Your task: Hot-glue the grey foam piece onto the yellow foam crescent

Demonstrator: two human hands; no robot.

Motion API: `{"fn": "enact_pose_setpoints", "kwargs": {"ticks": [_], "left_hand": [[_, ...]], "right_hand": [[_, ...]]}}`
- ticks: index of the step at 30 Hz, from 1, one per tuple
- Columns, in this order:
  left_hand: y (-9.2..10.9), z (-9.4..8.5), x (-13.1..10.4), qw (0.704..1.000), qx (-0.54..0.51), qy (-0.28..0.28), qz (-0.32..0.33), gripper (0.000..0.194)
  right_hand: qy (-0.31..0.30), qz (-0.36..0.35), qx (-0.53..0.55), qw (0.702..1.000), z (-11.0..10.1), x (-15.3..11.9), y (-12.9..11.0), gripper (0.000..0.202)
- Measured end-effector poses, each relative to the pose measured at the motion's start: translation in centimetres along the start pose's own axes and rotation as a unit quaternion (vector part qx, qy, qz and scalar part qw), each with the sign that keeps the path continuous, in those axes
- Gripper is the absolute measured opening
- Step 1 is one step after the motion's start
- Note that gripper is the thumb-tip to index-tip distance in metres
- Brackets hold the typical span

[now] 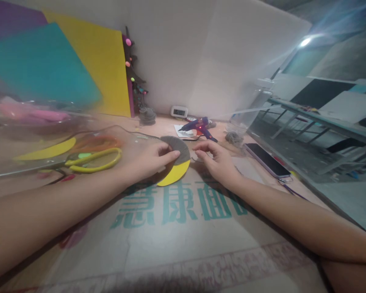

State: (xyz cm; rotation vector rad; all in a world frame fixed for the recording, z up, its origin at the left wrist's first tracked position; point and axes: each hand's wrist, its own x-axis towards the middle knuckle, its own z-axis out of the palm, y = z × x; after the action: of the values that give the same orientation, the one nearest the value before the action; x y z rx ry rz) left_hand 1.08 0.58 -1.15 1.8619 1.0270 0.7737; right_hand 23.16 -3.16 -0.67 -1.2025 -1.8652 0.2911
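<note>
My left hand (158, 158) grips a crescent (176, 173) between thumb and fingers. The crescent's lower tip is bare yellow; its upper part is covered with what looks like wound grey yarn (178, 148). Just to the right, my right hand (215, 160) is closed in a pinch, apart from the crescent. A thin grey strand shows faintly at its fingertips. Beyond that hand lies a small tangled ball of grey yarn (234, 138). A second yellow crescent (47, 149) rests on the left, beside yellow-handled scissors (94, 160).
A blue glue gun (198, 125) with a red light stands behind my hands, near a small white clock (179, 111). A phone (267, 160) lies at right, before a clear plastic container (247, 110). Coloured boards (100, 61) and a blurred bag of pink items (33, 114) are at left.
</note>
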Motion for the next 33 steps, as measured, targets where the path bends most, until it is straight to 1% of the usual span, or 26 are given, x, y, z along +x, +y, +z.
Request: {"fn": "enact_pose_setpoints", "kwargs": {"ticks": [3, 6, 9, 12, 15, 17, 20, 22, 25, 28, 33], "left_hand": [[-0.2, 0.0, 0.0, 1.0, 0.0, 0.003, -0.002, 0.038], [-0.3, 0.0, 0.0, 1.0, 0.004, 0.006, 0.004, 0.04], [-0.3, -0.1, 0.0, 1.0, 0.007, 0.011, 0.002, 0.041], [-0.4, -0.1, 0.0, 1.0, 0.005, 0.015, 0.011, 0.041], [-0.6, -0.1, 0.2, 0.999, 0.003, 0.019, 0.034, 0.041], [-0.7, -0.1, 0.2, 0.999, -0.006, 0.019, 0.039, 0.041], [-0.8, 0.0, 0.2, 0.999, -0.027, 0.01, 0.024, 0.04], [-0.7, 0.0, 0.1, 0.999, -0.034, 0.011, 0.012, 0.04], [-0.4, -0.2, 0.0, 0.999, -0.024, 0.034, 0.018, 0.041], [-0.1, -0.3, -0.1, 0.997, -0.037, 0.049, 0.04, 0.04], [-0.1, -0.2, -0.2, 0.996, -0.077, 0.026, 0.024, 0.04]], "right_hand": [[-0.014, 0.002, 0.001, 1.0, -0.1, 0.0, -0.4, 0.015], [-0.036, -0.029, -0.014, 0.999, -0.1, 0.1, -0.6, 0.019], [-0.054, -0.064, -0.025, 0.996, -0.1, 0.2, -0.7, 0.014], [-0.067, -0.078, -0.017, 0.995, -0.1, 0.1, -0.7, 0.011], [-0.071, -0.078, -0.016, 0.994, -0.1, 0.1, -0.6, 0.009], [-0.074, -0.073, -0.018, 0.994, 0.0, 0.1, -0.5, 0.009], [-0.083, -0.069, -0.017, 0.994, -0.1, 0.1, -0.5, 0.011], [-0.091, -0.067, -0.012, 0.994, -0.2, 0.1, -0.7, 0.017], [-0.107, -0.059, -0.007, 0.993, -0.4, 0.1, -0.9, 0.022], [-0.119, -0.06, -0.03, 0.991, -0.3, 0.1, -1.1, 0.015], [-0.142, -0.072, -0.054, 0.986, -0.1, 0.1, -1.2, 0.02]]}}
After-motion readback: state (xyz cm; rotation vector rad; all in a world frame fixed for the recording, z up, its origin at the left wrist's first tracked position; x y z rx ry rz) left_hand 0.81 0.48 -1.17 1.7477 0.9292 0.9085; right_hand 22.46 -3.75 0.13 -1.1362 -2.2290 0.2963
